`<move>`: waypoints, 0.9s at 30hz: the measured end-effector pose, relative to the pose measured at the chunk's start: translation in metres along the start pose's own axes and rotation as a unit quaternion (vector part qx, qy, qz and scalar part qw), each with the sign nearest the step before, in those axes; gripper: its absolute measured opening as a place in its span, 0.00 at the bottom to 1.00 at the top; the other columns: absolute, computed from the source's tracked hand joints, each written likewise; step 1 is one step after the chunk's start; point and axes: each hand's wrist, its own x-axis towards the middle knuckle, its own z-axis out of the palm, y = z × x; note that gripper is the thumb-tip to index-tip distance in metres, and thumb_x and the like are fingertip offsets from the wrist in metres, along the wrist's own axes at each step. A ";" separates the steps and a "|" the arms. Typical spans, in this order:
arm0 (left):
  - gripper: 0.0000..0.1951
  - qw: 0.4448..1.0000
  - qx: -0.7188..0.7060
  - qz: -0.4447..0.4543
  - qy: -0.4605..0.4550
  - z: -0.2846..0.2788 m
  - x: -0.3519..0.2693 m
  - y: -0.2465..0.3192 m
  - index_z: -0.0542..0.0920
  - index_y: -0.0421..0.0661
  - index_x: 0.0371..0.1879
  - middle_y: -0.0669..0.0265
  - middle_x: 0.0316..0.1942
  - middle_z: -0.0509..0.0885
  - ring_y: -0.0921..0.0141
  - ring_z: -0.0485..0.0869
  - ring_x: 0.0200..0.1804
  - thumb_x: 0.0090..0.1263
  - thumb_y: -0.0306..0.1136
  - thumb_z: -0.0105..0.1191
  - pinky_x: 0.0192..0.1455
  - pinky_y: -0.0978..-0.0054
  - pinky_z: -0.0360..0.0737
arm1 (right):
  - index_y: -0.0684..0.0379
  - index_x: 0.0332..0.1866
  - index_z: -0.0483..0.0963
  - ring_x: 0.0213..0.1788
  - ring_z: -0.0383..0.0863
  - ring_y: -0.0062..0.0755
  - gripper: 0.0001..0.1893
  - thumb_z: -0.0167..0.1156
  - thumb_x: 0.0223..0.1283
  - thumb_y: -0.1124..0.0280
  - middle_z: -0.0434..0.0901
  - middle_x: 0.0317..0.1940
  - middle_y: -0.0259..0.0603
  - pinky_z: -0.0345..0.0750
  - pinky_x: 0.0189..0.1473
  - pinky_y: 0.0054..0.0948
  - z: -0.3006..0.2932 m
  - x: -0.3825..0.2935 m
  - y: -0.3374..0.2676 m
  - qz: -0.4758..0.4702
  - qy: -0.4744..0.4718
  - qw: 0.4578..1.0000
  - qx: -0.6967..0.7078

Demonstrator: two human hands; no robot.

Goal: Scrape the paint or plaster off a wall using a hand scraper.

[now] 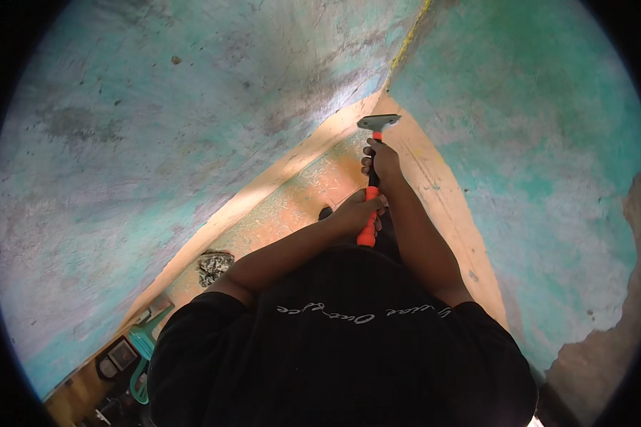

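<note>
A long-handled wall scraper points away from me, its grey metal head in front of the corner of the room. My left hand is wrapped around the red lower grip. Higher up, my right hand holds the black part of the shaft. Beyond the head, two walls with worn blue-green paint, the left wall and the right wall, meet at a yellow line. Whether the blade touches a wall, I cannot tell.
A cream band runs along the base of both walls. Pale flakes litter the orange-toned floor. A black-and-white patterned item lies by the left wall, with turquoise plastic and dark objects farther back. Bare plaster shows at lower right.
</note>
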 end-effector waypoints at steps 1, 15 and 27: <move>0.13 0.999 -0.024 0.006 0.022 0.002 0.010 0.006 0.66 0.44 0.38 0.68 0.28 0.72 0.74 0.74 0.20 0.64 0.39 0.48 0.21 0.75 0.74 | 0.57 0.38 0.62 0.18 0.62 0.19 0.07 0.44 0.61 0.66 0.63 0.23 0.31 0.62 0.17 0.23 0.000 0.010 -0.008 0.005 -0.005 1.000 -0.007; 0.08 0.927 -0.295 0.032 0.229 0.015 0.182 0.056 0.69 0.46 0.30 0.70 0.24 0.72 0.74 0.71 0.17 0.62 0.36 0.49 0.19 0.74 0.71 | 0.55 0.26 0.62 0.14 0.58 0.18 0.07 0.44 0.58 0.67 0.63 0.16 0.29 0.59 0.16 0.21 -0.033 0.199 -0.051 0.237 -0.122 0.964 -0.008; 0.06 0.889 -0.385 0.055 0.242 -0.013 0.227 0.064 0.68 0.47 0.30 0.71 0.21 0.70 0.76 0.67 0.16 0.63 0.34 0.46 0.18 0.76 0.65 | 0.55 0.27 0.59 0.14 0.57 0.21 0.05 0.43 0.57 0.70 0.61 0.17 0.30 0.57 0.15 0.23 -0.032 0.254 -0.038 0.277 -0.113 0.954 0.024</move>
